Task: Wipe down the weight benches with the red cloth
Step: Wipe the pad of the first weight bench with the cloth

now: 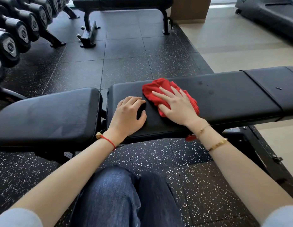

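I am in the wiping step: my right hand [176, 106] presses the red cloth [160, 89] with flat spread fingers on the bench surface [232, 95], my left hand [128, 115] rests beside with loosely curled fingers holding nothing, and next I judge a sweep to the right (some spots show there).

Single view only, from a head-worn wide-angle camera. It looks forward and steeply down from above the person's own lap, with both forearms entering from the bottom corners. The near desk [224, 99] crosses the frame close at mid-height. Upper edges reach a dumbbell rack [19, 31] at left and a second bench [122, 4] further off.
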`<act>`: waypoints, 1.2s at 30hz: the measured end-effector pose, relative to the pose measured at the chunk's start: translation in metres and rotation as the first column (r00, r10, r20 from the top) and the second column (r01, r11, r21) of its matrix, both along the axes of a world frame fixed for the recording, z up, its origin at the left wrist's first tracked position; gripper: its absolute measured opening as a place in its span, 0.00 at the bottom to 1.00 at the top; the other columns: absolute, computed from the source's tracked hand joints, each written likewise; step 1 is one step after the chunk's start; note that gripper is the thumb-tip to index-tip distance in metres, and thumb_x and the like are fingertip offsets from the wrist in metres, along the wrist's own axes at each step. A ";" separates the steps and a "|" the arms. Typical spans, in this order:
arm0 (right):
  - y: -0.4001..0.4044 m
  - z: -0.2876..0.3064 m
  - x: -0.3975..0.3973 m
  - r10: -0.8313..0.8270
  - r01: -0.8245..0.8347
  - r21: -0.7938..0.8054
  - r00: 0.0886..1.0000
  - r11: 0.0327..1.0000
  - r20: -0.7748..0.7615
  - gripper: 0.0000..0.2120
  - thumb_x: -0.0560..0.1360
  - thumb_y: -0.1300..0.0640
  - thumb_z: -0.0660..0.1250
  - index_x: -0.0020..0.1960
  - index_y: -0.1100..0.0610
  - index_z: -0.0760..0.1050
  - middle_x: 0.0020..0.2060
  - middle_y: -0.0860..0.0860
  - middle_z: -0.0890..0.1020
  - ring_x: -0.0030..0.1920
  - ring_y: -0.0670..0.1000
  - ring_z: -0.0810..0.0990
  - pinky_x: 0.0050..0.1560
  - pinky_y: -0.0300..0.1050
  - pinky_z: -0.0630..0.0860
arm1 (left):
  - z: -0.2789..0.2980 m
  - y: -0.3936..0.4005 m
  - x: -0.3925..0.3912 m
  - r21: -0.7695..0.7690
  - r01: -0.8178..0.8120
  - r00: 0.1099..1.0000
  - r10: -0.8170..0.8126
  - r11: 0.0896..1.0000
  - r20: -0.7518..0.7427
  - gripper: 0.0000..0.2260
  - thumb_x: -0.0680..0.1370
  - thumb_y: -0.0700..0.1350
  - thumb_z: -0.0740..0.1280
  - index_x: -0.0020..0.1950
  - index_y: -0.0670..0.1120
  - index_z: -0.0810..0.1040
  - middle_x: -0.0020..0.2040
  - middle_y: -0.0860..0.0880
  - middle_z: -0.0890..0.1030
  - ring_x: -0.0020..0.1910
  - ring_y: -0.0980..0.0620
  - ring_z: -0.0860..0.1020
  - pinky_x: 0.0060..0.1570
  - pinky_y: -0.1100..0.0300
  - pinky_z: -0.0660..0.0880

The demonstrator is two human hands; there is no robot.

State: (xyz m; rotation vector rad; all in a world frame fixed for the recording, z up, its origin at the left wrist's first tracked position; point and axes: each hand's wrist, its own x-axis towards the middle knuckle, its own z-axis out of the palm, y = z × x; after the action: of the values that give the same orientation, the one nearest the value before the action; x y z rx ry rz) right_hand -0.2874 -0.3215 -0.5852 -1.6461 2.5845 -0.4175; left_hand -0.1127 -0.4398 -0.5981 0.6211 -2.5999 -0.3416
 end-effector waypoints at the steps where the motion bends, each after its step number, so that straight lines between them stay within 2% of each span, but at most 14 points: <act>1: 0.011 -0.001 -0.003 -0.005 0.004 -0.010 1.000 1.000 -0.004 0.26 0.79 0.46 0.60 0.75 0.35 0.60 0.77 0.42 0.60 0.79 0.54 0.54 0.78 0.56 0.48 | 0.000 0.000 0.000 0.002 0.002 1.000 -0.002 1.000 -0.001 0.15 0.76 0.45 0.67 0.62 0.44 0.80 0.63 0.47 0.80 0.66 0.45 0.74 0.67 0.49 0.69; 6: 0.044 0.000 -0.042 -0.170 0.170 -0.011 0.985 0.985 -0.002 0.25 0.79 0.46 0.60 0.75 0.35 0.60 0.77 0.42 0.61 0.79 0.55 0.55 0.78 0.56 0.48 | 0.001 0.001 0.001 0.013 0.001 1.000 -0.001 1.000 -0.008 0.15 0.76 0.45 0.67 0.62 0.43 0.80 0.63 0.47 0.80 0.66 0.46 0.74 0.68 0.49 0.69; 11: 0.014 0.008 -0.066 -0.313 0.312 0.046 0.950 0.949 0.018 0.25 0.79 0.43 0.59 0.75 0.36 0.60 0.78 0.45 0.59 0.78 0.57 0.54 0.77 0.59 0.47 | 0.003 0.002 0.000 0.009 -0.002 1.000 0.002 1.000 -0.008 0.15 0.75 0.45 0.67 0.61 0.43 0.80 0.62 0.47 0.80 0.66 0.46 0.75 0.67 0.50 0.69; 16: 0.004 0.005 -0.023 -0.186 0.187 0.023 0.982 0.982 -0.021 0.26 0.78 0.42 0.60 0.75 0.37 0.61 0.78 0.46 0.61 0.77 0.58 0.57 0.76 0.56 0.51 | 0.004 0.001 0.000 0.004 -0.004 1.000 0.004 1.000 -0.018 0.14 0.75 0.45 0.68 0.60 0.44 0.81 0.61 0.48 0.81 0.65 0.46 0.75 0.64 0.49 0.71; 23: 0.065 0.001 0.002 0.030 -0.031 -0.022 0.999 0.999 -0.031 0.26 0.78 0.43 0.62 0.75 0.35 0.60 0.77 0.41 0.61 0.79 0.53 0.56 0.78 0.55 0.49 | 0.007 0.002 0.000 0.021 0.007 1.000 -0.007 1.000 -0.005 0.14 0.76 0.45 0.68 0.61 0.44 0.81 0.62 0.48 0.81 0.65 0.46 0.75 0.65 0.49 0.70; 25: 0.069 0.002 -0.010 0.006 -0.006 -0.015 1.000 1.000 -0.011 0.26 0.78 0.44 0.61 0.75 0.35 0.59 0.77 0.40 0.61 0.79 0.52 0.55 0.78 0.55 0.49 | 0.008 0.002 0.001 0.029 0.009 1.000 -0.009 1.000 -0.001 0.14 0.76 0.45 0.67 0.61 0.44 0.80 0.62 0.48 0.80 0.65 0.46 0.74 0.65 0.49 0.69; 30: 0.037 0.006 -0.037 -0.204 0.204 0.015 0.979 0.979 0.006 0.25 0.79 0.43 0.59 0.75 0.35 0.58 0.78 0.43 0.60 0.79 0.55 0.54 0.78 0.56 0.47 | 0.008 0.003 0.001 0.017 0.008 1.000 -0.008 1.000 0.005 0.14 0.77 0.45 0.67 0.61 0.44 0.80 0.62 0.48 0.80 0.65 0.46 0.74 0.66 0.48 0.70; 36: 0.019 0.005 -0.019 -0.189 0.191 0.066 0.981 0.979 -0.030 0.26 0.79 0.41 0.57 0.76 0.34 0.56 0.79 0.44 0.56 0.79 0.58 0.52 0.78 0.58 0.46 | 0.006 0.001 0.001 0.023 -0.001 1.000 0.001 1.000 -0.007 0.14 0.76 0.46 0.68 0.61 0.45 0.81 0.61 0.50 0.81 0.65 0.47 0.75 0.64 0.49 0.70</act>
State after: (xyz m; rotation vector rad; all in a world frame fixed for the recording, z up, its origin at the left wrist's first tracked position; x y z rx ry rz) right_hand -0.3065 -0.3027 -0.5805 -1.3964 2.7513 -0.3153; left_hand -0.1117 -0.4384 -0.5920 0.6278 -2.5927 -0.3738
